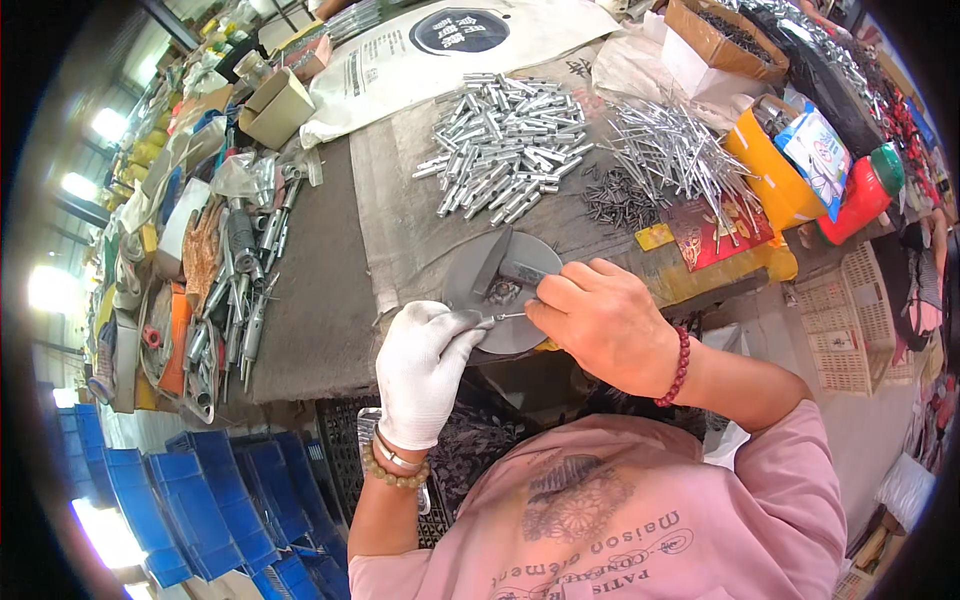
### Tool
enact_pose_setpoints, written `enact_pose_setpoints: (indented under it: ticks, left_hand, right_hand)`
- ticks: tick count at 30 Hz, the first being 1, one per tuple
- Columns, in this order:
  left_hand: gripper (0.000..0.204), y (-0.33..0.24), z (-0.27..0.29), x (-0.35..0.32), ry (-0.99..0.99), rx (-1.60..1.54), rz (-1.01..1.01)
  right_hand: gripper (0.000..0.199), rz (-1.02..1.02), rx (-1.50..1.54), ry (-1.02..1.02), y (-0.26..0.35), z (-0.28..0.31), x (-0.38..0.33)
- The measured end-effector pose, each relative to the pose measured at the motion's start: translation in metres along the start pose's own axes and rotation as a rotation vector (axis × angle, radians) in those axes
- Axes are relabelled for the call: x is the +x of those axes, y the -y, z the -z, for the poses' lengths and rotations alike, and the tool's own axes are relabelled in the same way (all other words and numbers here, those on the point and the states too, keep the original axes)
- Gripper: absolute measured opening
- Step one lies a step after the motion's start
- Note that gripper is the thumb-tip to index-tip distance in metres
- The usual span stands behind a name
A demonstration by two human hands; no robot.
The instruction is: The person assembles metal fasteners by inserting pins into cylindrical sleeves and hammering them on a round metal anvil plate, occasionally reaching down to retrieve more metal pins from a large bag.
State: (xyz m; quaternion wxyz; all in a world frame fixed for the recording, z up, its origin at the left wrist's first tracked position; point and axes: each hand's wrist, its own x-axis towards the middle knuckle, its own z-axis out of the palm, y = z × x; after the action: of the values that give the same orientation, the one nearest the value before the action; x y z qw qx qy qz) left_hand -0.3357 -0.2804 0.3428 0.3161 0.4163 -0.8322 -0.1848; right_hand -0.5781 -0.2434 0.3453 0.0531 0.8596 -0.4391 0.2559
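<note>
My left hand, in a white glove, is closed with thumb and forefinger pinching one end of a thin silver metal rod. My bare right hand pinches the rod's other end. Both hands are over the near part of a round grey plate at the table's front edge. A dark grey, hammer-like metal piece is over the plate, partly behind my right fingers; I cannot tell whether that hand touches it. Small metal bits show on the plate beside it.
Beyond the plate lie a pile of silver tubes, a heap of thin rods and small dark pins. A yellow container and a red bottle stand right. Tools crowd the left; blue bins stand below.
</note>
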Motion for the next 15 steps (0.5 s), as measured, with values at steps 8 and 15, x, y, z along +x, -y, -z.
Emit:
enact_pose_setpoints:
  ticks: [8,15]
  left_hand:
    - [0.014,0.006,-0.001,-0.001,0.019,0.013,-0.051]
    - [0.017,0.008,0.000,-0.008,0.001,0.010,-0.051]
  right_hand:
    - [0.021,0.027,-0.024,0.004,0.003,-0.001,-0.001]
    - [0.022,0.047,-0.003,0.000,0.005,-0.005,0.001]
